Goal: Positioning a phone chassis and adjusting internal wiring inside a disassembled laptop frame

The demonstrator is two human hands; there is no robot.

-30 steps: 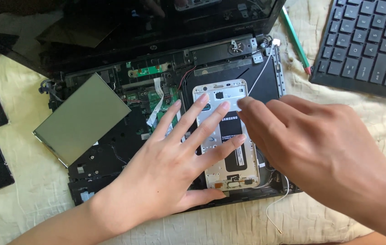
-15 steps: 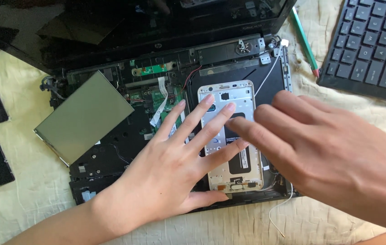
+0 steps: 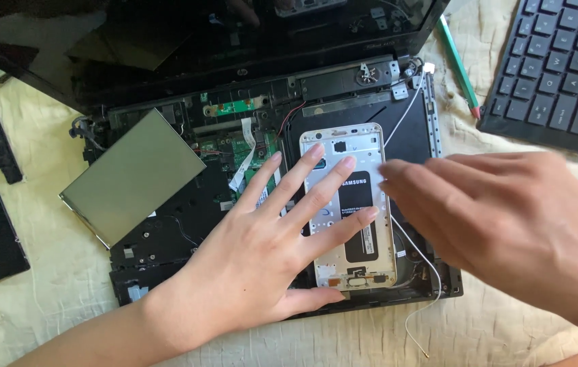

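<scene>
your left hand lies flat and spread wide, palm down, gripping nothing; its fingers fan out across the opened phone, a pale metal-framed handset lying back-up with its cover off and a dark battery in the middle. the thumb stretches along below the phone's lower left corner, and the fingertips rest on its upper and middle left part, touching the frame and the edge of the battery. your right hand is open too, fingers loosely together and pointing left, blurred a little; its fingertips come right up to the phone's right edge, but you cannot tell whether they touch it or hover just above. it holds nothing. the phone itself lies upright in the view on the right half of the stripped laptop base, between your two hands, over a dark flat panel. a thin white wire curls from under your right hand past the laptop's front edge onto the cream cloth that covers the surface. left of your left hand, a grey-green rectangular plate sits tilted on the laptop base, well apart from the phone. the laptop's dark screen stands open at the back. a green pencil lies near the upper right, just beside a loose black keyboard.
</scene>
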